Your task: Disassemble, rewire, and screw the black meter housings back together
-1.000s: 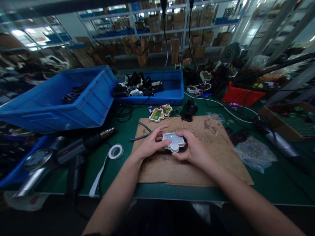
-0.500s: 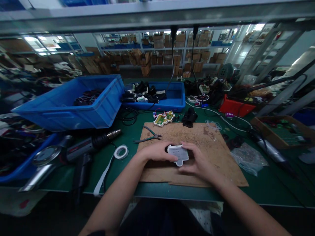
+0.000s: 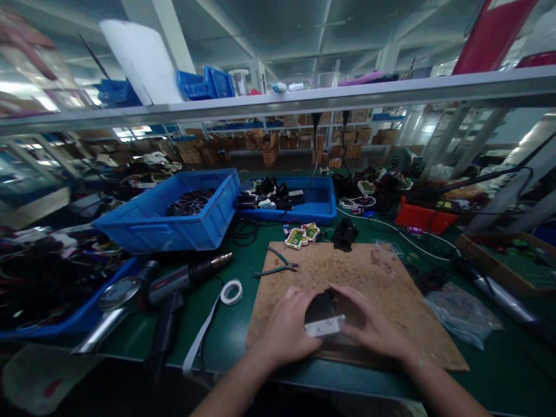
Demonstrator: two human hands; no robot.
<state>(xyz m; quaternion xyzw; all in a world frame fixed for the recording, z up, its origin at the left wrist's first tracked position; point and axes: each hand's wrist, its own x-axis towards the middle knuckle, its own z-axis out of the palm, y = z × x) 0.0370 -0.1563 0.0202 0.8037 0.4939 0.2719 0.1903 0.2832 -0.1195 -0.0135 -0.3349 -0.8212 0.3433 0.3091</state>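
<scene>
Though held over the near part of the brown board [image 3: 369, 266], hard to make out properly: a white and black gadget [image 3: 324, 326], half buried in both hands. Can't see the left end (tucked under the left hand [image 3: 289, 324]), nor read much in the shadowy dark part behind. Also cut off by the bottom edge: both forearms [image 3: 243, 382]. Stretched side to side along the visible white strip, right end slightly higher, narrow edge facing near. Pinched by curled left fingers and thumb, plus a wider, C-shaped right hand [image 3: 376, 327].
</scene>
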